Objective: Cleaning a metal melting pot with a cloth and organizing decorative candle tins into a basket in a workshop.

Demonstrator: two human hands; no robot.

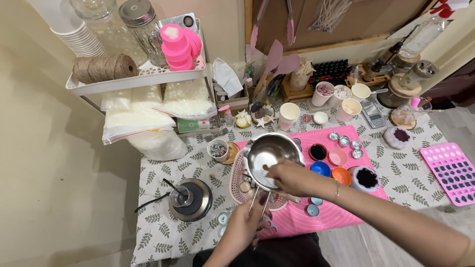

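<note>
As hands grip, shiny steel pouring pot (pixel 269 155), empty

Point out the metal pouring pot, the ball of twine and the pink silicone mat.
metal pouring pot (pixel 271 151), head view, bare inside of the bowl.
ball of twine (pixel 105 67), head view, middle of the wound side.
pink silicone mat (pixel 302 217), head view, bare patch near its front edge.

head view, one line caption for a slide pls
Left hand grips the handle of a steel pouring pot while the right hand stirs inside it above a pink mat.
</note>
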